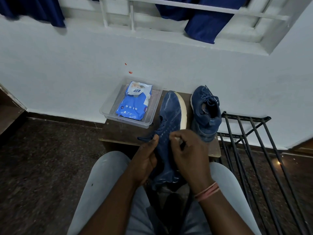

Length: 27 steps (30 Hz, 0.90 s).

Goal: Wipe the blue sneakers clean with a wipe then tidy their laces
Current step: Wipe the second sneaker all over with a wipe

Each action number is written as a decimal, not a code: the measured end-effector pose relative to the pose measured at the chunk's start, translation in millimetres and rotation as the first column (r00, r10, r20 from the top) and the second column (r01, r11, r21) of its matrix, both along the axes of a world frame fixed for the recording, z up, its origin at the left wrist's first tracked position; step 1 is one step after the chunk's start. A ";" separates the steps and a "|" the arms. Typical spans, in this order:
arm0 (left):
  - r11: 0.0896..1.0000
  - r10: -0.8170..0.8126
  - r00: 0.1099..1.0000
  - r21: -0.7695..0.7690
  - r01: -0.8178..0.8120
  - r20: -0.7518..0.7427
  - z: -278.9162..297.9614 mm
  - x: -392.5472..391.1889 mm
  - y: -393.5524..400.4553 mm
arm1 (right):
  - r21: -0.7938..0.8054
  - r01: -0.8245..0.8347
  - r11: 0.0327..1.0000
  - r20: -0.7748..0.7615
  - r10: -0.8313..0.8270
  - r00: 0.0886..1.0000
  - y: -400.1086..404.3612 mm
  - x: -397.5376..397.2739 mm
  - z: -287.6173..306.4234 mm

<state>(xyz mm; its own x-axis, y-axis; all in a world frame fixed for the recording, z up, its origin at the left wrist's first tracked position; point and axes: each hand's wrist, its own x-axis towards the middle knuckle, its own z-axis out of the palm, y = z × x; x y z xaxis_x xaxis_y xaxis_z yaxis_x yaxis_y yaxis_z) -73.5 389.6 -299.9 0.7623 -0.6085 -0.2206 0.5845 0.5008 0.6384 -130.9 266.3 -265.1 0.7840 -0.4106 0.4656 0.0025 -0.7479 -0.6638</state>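
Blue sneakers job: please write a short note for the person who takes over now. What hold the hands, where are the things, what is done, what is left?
Left hand: pinches a lace end of the near sneaker.
Right hand: closed on the same sneaker near the laces; something small and pale shows at its fingertips, cannot tell what.
Near sneaker lies on its side, from the stool toward the lap.
Second sneaker stands upright on the stool, to the right.
Wipes pack lies in the clear tray.
Done: cannot tell whether wiping is complete.
Left: both sneakers' laces.
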 end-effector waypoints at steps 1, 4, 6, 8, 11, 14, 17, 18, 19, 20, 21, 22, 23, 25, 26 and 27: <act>1.000 0.002 1.000 -0.009 -0.002 -0.015 0.0 0.5 1.0 | -0.010 -0.060 0.998 -0.015 0.060 0.998 6.9 -4.5 -1.0; 0.998 0.011 1.000 0.064 -0.012 0.005 -2.3 2.6 2.5 | 0.003 -0.133 0.991 -0.039 0.133 0.990 8.6 -7.3 -1.8; 0.990 -0.004 0.997 0.142 -0.006 0.071 -3.5 3.1 1.8 | 0.017 -0.048 0.999 -0.017 0.049 0.999 -2.9 0.9 -1.1; 0.981 -0.011 0.995 0.194 -0.009 0.102 -2.7 1.8 2.4 | 0.045 0.057 0.997 -0.003 -0.057 0.998 -12.3 6.2 1.1; 0.989 0.019 0.998 0.146 -0.027 0.055 -8.8 3.5 2.9 | 0.044 -0.047 0.998 -0.008 0.047 0.999 -3.5 -2.9 0.1; 0.990 0.057 0.998 0.129 -0.061 0.035 -9.2 5.2 4.3 | 0.031 -0.194 0.981 -0.057 0.195 0.979 12.3 -15.1 -2.9; 0.987 0.030 0.998 0.154 -0.038 0.051 -6.7 3.5 3.9 | 0.038 -0.088 0.995 0.002 0.088 0.996 -2.3 -3.4 -2.0; 0.985 0.027 0.998 0.169 -0.037 0.057 -7.3 3.1 3.9 | 0.054 -0.021 0.998 0.016 0.021 1.000 -8.8 1.3 -1.4; 0.984 0.027 0.998 0.177 -0.036 0.056 -8.8 3.1 3.5 | 0.072 0.021 0.997 0.022 -0.023 1.000 -12.7 3.5 0.1; 0.984 0.025 0.998 0.174 -0.034 0.056 -10.5 3.1 3.2 | 0.076 0.027 0.997 0.023 -0.028 0.999 -12.7 3.0 0.7; 0.985 0.029 0.998 0.168 -0.036 0.048 -10.4 3.1 3.5 | 0.069 -0.011 0.998 0.021 0.010 1.000 -9.1 0.7 0.8; 0.986 0.041 0.998 0.161 -0.048 0.048 -11.3 3.7 4.0 | 0.054 -0.078 0.995 0.012 0.077 0.997 -2.8 -3.4 -0.1; 0.986 0.044 0.998 0.156 -0.052 0.053 -11.9 4.3 4.5 | 0.042 -0.150 0.988 -0.011 0.151 0.989 4.7 -8.2 -0.6; 0.985 0.024 0.997 0.167 -0.037 0.077 -15.6 6.7 5.4 | 0.003 -0.228 0.974 -0.045 0.228 0.973 12.3 -13.0 -0.9; 0.982 0.008 0.996 0.186 -0.025 0.093 -16.7 7.9 5.6 | -0.033 -0.213 0.977 -0.039 0.211 0.977 9.9 -9.9 0.2; 0.980 -0.016 0.994 0.200 -0.007 0.111 -15.6 7.6 5.7 | -0.067 -0.167 0.984 -0.017 0.166 0.986 4.5 -4.3 1.2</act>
<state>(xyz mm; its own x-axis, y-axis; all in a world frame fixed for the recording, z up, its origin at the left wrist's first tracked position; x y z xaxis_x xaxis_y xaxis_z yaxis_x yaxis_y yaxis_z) -65.9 395.3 -315.5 0.7863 -0.5645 -0.2513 0.5058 0.3542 0.7866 -135.2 270.7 -263.9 0.8439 -0.2420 0.4789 0.1236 -0.7809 -0.6123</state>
